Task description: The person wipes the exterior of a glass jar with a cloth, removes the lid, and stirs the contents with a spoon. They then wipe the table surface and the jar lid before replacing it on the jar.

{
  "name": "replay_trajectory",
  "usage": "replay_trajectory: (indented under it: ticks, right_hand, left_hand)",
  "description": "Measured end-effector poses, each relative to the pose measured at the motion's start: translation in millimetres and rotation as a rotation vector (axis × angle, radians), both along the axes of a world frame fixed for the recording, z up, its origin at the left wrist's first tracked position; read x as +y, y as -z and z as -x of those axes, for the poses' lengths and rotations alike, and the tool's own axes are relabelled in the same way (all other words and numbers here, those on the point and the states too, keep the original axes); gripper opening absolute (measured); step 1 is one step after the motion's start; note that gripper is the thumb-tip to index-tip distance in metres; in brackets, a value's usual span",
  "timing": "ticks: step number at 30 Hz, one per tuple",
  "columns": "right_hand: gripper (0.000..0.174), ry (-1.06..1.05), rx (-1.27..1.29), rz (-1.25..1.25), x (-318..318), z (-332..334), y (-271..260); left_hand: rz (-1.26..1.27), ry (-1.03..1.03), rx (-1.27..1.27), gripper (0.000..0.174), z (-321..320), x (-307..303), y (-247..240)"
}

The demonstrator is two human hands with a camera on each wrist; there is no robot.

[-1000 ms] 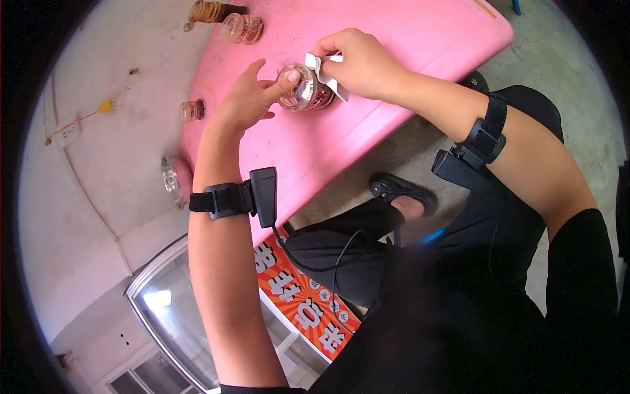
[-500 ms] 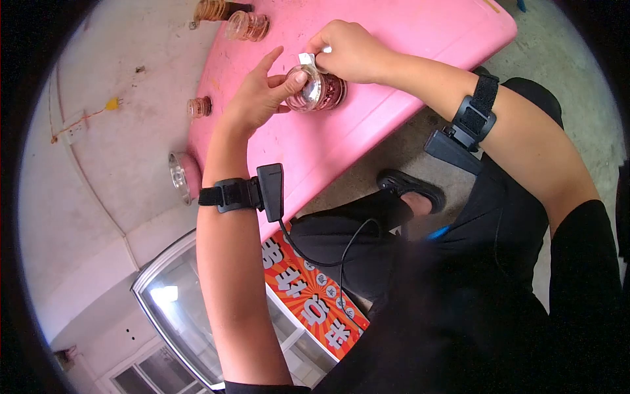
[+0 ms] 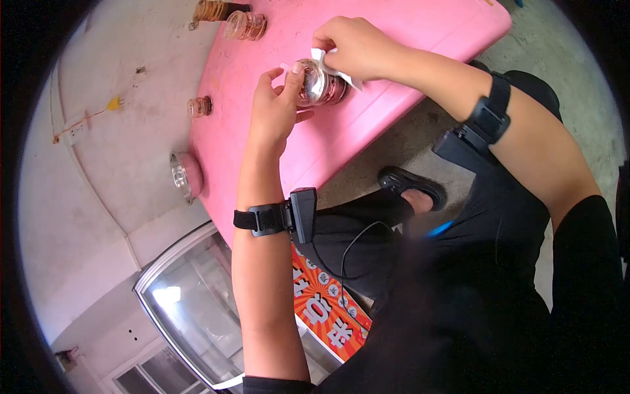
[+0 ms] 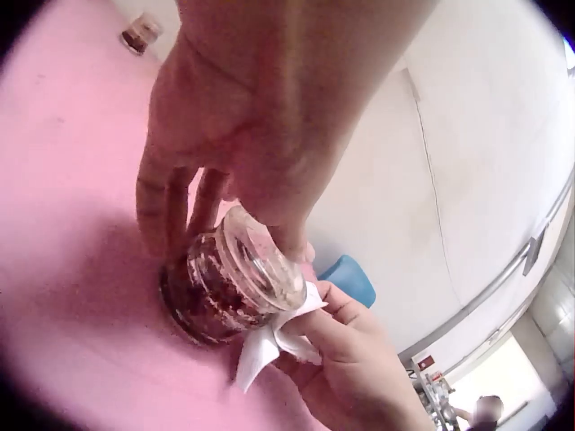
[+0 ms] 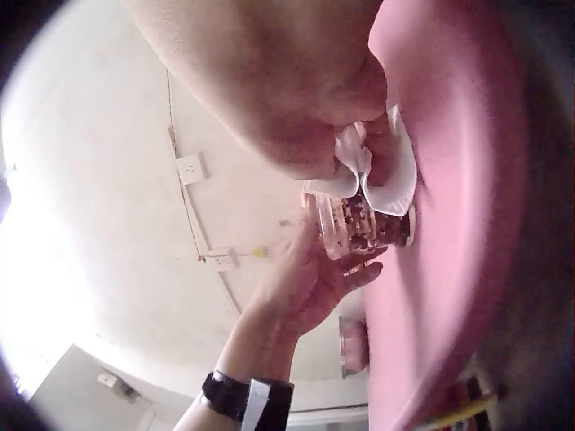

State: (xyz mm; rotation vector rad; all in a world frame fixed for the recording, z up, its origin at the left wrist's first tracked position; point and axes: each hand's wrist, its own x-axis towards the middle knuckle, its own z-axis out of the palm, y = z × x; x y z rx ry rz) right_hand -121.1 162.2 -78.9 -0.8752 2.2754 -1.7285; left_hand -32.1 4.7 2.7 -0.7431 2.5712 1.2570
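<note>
A small glass jar (image 3: 320,85) with dark reddish contents stands tilted on the pink table (image 3: 394,39). My left hand (image 3: 279,105) grips the jar (image 4: 225,287) round its side, fingers and thumb curled on the glass. My right hand (image 3: 351,46) pinches a white tissue (image 3: 338,69) and presses it against the jar's rim. The left wrist view shows the tissue (image 4: 269,346) bunched at the glass lip. In the right wrist view the tissue (image 5: 373,175) hangs over the jar (image 5: 359,224), with my left hand (image 5: 310,278) behind it.
Two more glass jars (image 3: 226,16) stand at the table's far corner, and a smaller one (image 3: 199,105) near its left edge. A metal lid (image 3: 178,176) lies at the table's near left edge. A glass cabinet (image 3: 184,308) and an orange poster (image 3: 325,308) sit below.
My left hand has turned and closed more fully round the jar, its wrist dropping toward me. My right hand has shifted the tissue along the jar's rim, and more tissue shows.
</note>
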Motion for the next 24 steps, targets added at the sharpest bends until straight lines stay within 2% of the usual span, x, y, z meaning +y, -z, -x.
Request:
replay_trajectory:
  ticks: [2, 5, 7, 8, 10, 11, 14, 18, 22, 24]
  right_hand:
    - [0.016, 0.02, 0.023, -0.018, -10.5, 10.1, 8.3]
    - [0.017, 0.09, 0.093, 0.086, -24.9, 19.7, 18.5]
    - [0.016, 0.036, -0.067, 0.047, -10.4, 12.3, 8.8]
    - [0.016, 0.033, -0.066, 0.042, -2.0, 5.3, 4.0]
    - [0.016, -0.055, -0.25, 0.11, 16.2, -11.2, -3.8]
    - [0.016, -0.044, -0.242, 0.114, 14.8, -15.5, 0.8]
    - [0.018, 0.058, -0.158, 0.116, 6.0, -30.8, 4.0]
    - [0.021, 0.148, -0.133, 0.073, -14.1, -26.0, -1.4]
    - [0.023, 0.088, -0.163, 0.102, -25.6, -23.9, 7.2]
    - [0.022, 0.036, 0.005, 0.142, -31.1, -17.0, 11.5]
  left_hand:
    - [-0.004, -0.018, -0.026, 0.068, 3.9, 1.0, 0.9]
    - [0.013, -0.054, 0.003, 0.073, 8.2, 1.3, 4.4]
    - [0.003, -0.079, 0.011, 0.076, 4.4, 7.9, 4.9]
    - [-0.005, -0.098, 0.021, 0.079, 3.7, 10.2, 5.2]
    - [-0.025, -0.105, 0.032, 0.085, 5.0, 5.0, 13.4]
    - [-0.038, -0.113, 0.041, 0.093, 7.6, -2.0, 17.7]
    - [-0.11, -0.108, 0.011, 0.094, 7.6, 1.0, 10.1]
    - [-0.078, -0.104, -0.035, 0.086, 7.1, -5.3, 1.3]
    - [-0.06, -0.1, -0.171, 0.095, 0.6, -22.0, -7.7]
    - [-0.055, -0.085, -0.234, 0.098, 4.2, -32.6, -13.0]
